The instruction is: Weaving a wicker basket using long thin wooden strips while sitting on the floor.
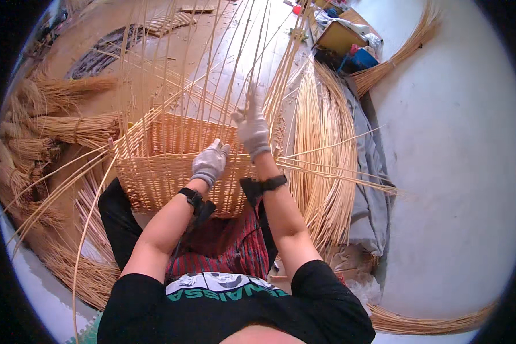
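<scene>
A half-woven wicker basket (172, 178) rests at my lap, with tall upright rods (209, 69) rising from its sides. My left hand (211, 161), in a pale work glove, is closed at the near rim, its fingertips partly hidden. Just to the right, my right hand (252, 127), gloved too, is raised among the upright rods above the rim. Its fingers are stretched upward with the thumb apart, slightly blurred. Loose rod ends (332, 172) stick out from the basket's right side, and more rod ends (63, 183) spread from its left corner.
Bundles of wicker rods (80, 129) are piled at the left. Another long bundle (321, 143) lies on grey cloth (370, 212) at the right. Beyond are a blue container (362, 59) and a further rod bundle (404, 54). Scraps litter the floor behind the basket.
</scene>
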Motion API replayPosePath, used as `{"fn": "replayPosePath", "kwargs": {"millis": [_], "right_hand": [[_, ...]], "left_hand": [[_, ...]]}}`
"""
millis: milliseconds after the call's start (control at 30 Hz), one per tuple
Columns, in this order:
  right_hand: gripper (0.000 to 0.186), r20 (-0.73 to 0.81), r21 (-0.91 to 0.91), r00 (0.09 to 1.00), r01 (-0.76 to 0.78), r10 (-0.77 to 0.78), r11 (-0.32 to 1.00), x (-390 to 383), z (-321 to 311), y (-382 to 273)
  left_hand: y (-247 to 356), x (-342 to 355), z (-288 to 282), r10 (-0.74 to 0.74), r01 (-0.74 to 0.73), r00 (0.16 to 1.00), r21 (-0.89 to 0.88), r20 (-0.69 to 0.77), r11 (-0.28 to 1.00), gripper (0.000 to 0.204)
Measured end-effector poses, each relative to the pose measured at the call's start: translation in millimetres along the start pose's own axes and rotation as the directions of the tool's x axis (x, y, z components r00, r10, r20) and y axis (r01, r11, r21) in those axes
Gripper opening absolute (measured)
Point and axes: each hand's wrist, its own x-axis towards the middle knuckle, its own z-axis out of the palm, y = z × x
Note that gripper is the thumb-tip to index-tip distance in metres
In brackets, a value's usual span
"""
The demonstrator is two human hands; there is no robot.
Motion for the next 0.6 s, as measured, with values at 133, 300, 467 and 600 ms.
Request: {"fn": "replayPosePath", "kwargs": {"millis": [133,300,467,600], "right_hand": [[0.03,-0.255,0.384,0.885,-0.278,0.39,0.881,-71.3,-55.3,9.5],[0.058,-0.133,-0.433,0.99,-0.098,0.044,0.896,-69.5,-92.2,32.4],[0.073,-0.295,-0.837,0.912,-0.104,-0.285,0.537,-44.5,-84.1,43.7],[0.055,-0.067,-0.806,0.908,-0.294,0.415,0.514,-77.1,-98.0,64.2]], "left_hand": [[13.1,-17.0,-29.9,-0.017,0.041,0.978,-0.116,0.206,0.992,0.045],[56.6,-59.5,-14.5,0.505,-0.501,0.861,0.079,-0.055,0.862,0.082],[65.5,-43.6,24.7,0.374,-0.446,0.891,0.349,0.255,0.824,0.086],[42.2,-36.2,13.3,0.599,-0.647,0.747,0.107,0.287,0.755,0.077]]}}
